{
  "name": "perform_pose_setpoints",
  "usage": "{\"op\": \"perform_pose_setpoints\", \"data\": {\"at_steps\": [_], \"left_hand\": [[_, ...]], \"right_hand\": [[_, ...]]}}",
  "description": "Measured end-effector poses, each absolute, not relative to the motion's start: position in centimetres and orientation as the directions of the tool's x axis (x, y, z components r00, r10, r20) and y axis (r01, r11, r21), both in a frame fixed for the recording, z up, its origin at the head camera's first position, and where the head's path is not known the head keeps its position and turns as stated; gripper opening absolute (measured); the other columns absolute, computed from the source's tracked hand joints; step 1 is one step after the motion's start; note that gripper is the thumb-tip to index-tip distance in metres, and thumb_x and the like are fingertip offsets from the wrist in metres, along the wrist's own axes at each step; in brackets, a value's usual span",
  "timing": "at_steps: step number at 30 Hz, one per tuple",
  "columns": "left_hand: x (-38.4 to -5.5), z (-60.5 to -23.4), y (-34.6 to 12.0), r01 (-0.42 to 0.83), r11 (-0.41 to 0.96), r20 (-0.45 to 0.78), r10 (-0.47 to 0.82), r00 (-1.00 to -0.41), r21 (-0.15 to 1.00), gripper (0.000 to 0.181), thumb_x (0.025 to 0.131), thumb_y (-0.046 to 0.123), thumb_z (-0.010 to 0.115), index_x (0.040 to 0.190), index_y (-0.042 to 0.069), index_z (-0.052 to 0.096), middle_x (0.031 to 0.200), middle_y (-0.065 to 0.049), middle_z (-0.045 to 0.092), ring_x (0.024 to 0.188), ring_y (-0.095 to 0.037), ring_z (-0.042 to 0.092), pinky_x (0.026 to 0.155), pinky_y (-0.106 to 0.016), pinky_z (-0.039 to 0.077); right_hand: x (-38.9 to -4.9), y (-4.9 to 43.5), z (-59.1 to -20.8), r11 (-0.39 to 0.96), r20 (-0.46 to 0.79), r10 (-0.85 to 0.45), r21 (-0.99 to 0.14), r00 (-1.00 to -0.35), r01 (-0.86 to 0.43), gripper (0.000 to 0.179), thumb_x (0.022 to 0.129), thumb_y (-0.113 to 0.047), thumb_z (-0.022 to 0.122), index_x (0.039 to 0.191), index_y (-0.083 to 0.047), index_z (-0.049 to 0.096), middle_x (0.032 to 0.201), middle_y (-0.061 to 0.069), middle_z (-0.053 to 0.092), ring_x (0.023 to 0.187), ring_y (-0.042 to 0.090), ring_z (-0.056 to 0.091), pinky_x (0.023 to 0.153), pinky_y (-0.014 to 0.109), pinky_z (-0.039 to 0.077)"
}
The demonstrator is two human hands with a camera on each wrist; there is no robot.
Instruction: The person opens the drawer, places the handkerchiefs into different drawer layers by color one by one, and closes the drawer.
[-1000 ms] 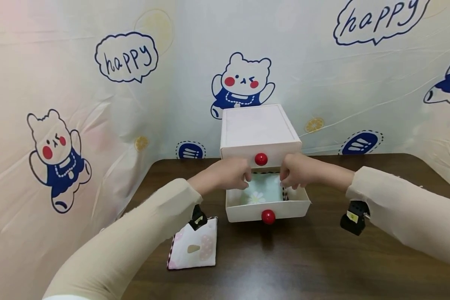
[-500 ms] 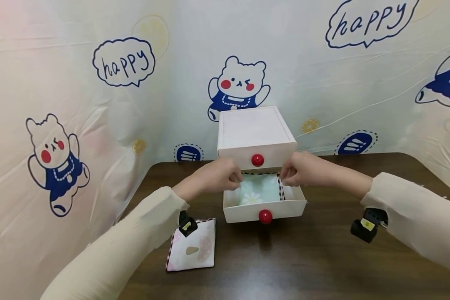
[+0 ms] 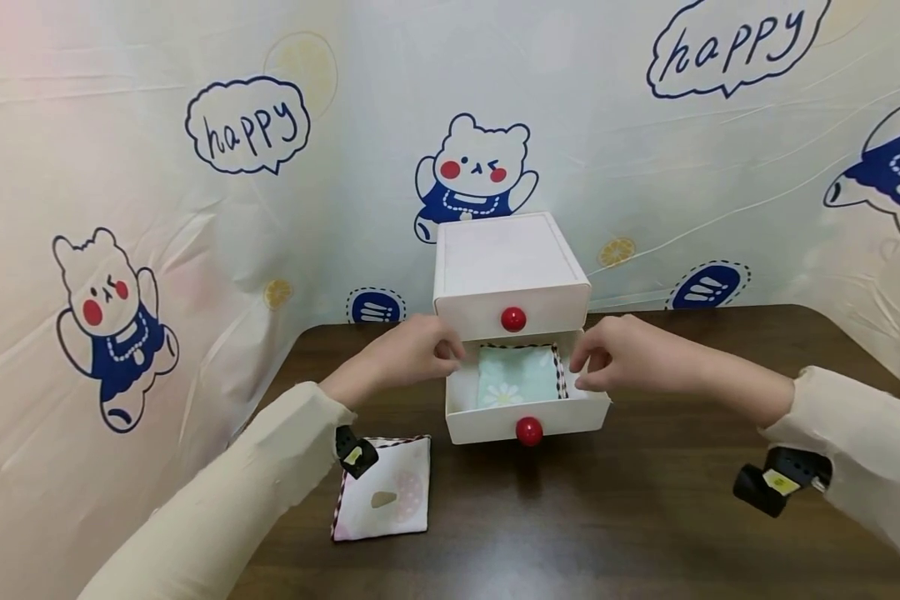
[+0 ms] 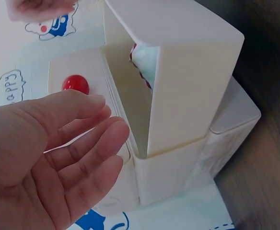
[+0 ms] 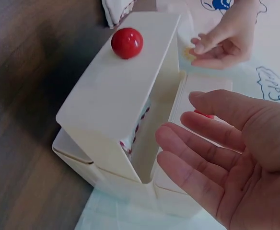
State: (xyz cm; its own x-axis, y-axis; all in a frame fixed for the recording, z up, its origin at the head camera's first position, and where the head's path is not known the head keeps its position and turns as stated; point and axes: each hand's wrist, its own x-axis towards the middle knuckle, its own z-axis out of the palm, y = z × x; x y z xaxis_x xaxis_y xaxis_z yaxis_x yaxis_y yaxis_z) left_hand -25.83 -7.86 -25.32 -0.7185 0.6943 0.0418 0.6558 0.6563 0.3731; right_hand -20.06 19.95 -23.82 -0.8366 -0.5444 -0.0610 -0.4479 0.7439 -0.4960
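Note:
A pale green cloth [image 3: 520, 375] with a daisy print and checked edging lies folded in the pulled-out lower drawer [image 3: 487, 427] of a white drawer box [image 3: 506, 254]. My left hand [image 3: 417, 350] hovers at the drawer's left rim, fingers loosely bent and holding nothing. On the other side my right hand [image 3: 630, 357] is at the right rim, thumb and fingers apart, also with nothing in it. Both wrist views show relaxed fingers beside the drawer. A red knob [image 3: 528, 431] sits on the lower drawer front, another red knob [image 3: 513, 318] on the closed upper drawer.
A folded white and pink cloth [image 3: 384, 492] with checked edging lies on the dark wooden table [image 3: 570, 525], left of the drawer box. Behind the table hangs a printed curtain [image 3: 390, 150] with bear figures.
Both hands have come away from the green cloth and spread outward, the left hand leftward and the right hand rightward. The cloth stays in the drawer; the view has shifted slightly.

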Motion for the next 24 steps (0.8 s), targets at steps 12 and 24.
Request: {"op": "perform_pose_setpoints", "data": {"at_steps": [12, 24], "left_hand": [[-26.9, -25.4, -10.2, 0.592, 0.671, 0.09, 0.625, -0.776, 0.447, 0.01, 0.082, 0.005, 0.065, 0.091, 0.001, 0.07, 0.085, -0.004, 0.066, 0.074, -0.014, 0.061, 0.067, -0.027, 0.051], [-28.4, -26.0, -11.6, 0.503, 0.741, 0.124, 0.505, -0.854, 0.445, 0.012, 0.083, 0.009, 0.066, 0.093, 0.002, 0.068, 0.085, -0.006, 0.065, 0.074, -0.016, 0.06, 0.065, -0.028, 0.051]], "right_hand": [[-18.4, 19.3, -24.5, 0.695, -0.064, -0.599, -0.537, -0.798, -0.478, 0.015, 0.08, -0.015, 0.07, 0.092, -0.005, 0.069, 0.07, -0.006, 0.06, 0.061, 0.009, 0.051, 0.054, 0.024, 0.048], [-17.8, 18.3, -26.2, 0.647, -0.055, -0.637, -0.58, -0.769, -0.495, 0.012, 0.08, -0.014, 0.07, 0.088, -0.006, 0.068, 0.067, -0.008, 0.058, 0.059, 0.006, 0.05, 0.053, 0.023, 0.047]]}}
